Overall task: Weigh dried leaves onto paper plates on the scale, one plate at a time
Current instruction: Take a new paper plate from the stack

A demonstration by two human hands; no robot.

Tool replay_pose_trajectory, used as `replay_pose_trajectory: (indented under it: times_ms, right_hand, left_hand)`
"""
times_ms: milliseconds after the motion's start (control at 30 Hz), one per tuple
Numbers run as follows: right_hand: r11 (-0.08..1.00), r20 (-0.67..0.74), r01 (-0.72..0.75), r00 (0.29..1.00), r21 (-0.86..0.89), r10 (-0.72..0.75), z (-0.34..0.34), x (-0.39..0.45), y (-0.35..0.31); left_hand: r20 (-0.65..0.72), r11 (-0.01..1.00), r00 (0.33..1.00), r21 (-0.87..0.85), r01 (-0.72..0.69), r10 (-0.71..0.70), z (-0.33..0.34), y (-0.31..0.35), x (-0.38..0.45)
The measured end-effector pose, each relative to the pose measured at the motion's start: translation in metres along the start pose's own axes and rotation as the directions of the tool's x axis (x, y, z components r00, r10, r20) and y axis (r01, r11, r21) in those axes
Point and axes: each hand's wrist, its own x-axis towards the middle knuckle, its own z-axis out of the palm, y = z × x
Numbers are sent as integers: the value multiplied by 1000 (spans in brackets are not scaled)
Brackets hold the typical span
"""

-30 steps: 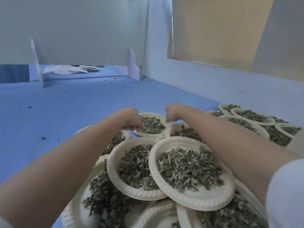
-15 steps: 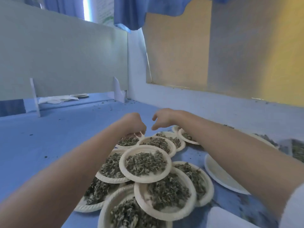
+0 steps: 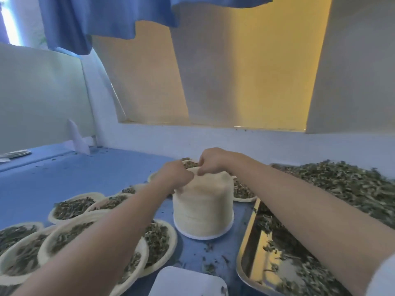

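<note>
Both my arms reach forward over the blue worktop [image 3: 70,178], forearms bare, and my hands meet at the top of a tall stack of empty paper plates [image 3: 203,207] standing upright near the middle. My left hand [image 3: 174,175] comes in from the lower left, knuckles up, fingers curled down over the near-left edge of the top plate, gripping its rim. My right hand [image 3: 210,160] comes in from the right, wrist slightly bent, with thumb and fingertips pinching the same top rim from the far side. The two hands almost touch each other above the stack.

To my left, filled paper plates [image 3: 72,207] lie overlapping one another under my left forearm, each holding a portion of dried leaves. More filled plates sit just behind and beside the stack. To my right, a metal tray [image 3: 249,248] carries a large loose heap of dried leaves [image 3: 346,184], and my right forearm passes over its near end. A white, rounded-corner object [image 3: 188,282] shows at the bottom edge in front of the stack; I cannot tell whether it is the scale. Loose leaf crumbs dot the worktop between stack and tray. A blue cloth [image 3: 111,20] hangs above.
</note>
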Motion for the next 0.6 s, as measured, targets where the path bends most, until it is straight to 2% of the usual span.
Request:
replay_pose_trajectory:
  times_ms: [233, 300, 433, 600]
  right_hand:
    - [991, 45, -125, 991, 47, 123, 27, 6, 59]
    - [990, 46, -114, 993, 88, 110, 32, 3, 65]
    - [981, 2, -102, 995, 164, 103, 37, 0, 65]
    - [957, -69, -129, 986, 261, 152, 27, 2, 60]
  left_hand:
    - [-175, 980, 984, 187, 63, -30, 26, 0, 21]
    - [-168, 972, 985, 220, 78, -41, 25, -5, 24]
    - [-117, 985, 991, 152, 87, -69, 22, -19, 30]
    - [-174, 993, 984, 95, 65, -48, 14, -18, 27]
